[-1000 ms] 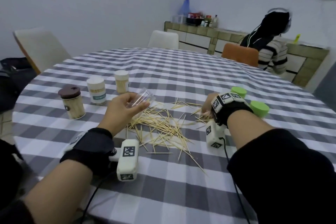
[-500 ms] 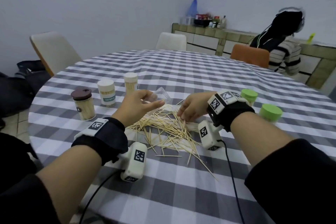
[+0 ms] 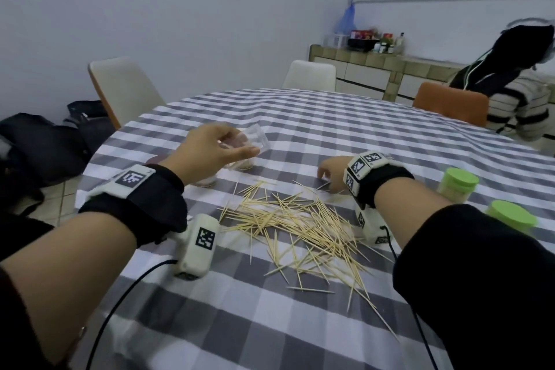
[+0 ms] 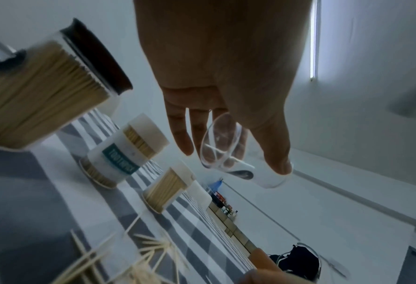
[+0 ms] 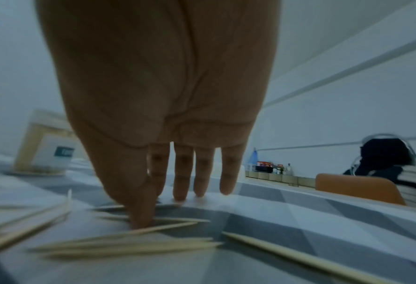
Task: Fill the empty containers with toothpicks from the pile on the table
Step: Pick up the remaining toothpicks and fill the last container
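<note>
While left hand (image 3: 207,150) grips clear container (image 3: 255,141) mid-frame, right hand (image 3: 332,173), fingers (image 5: 138,207) pressed flat on toothpicks (image 3: 300,219): pinch small bundle, align tips, tilt mouth closer.

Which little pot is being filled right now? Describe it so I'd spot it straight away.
Start at the round table with the grey checked cloth and find the toothpick pile. Above its far left edge, the left hand holds a small clear container in the air, tilted. Unlike the capped, packed jars nearby, it is open and nearly empty.
</note>
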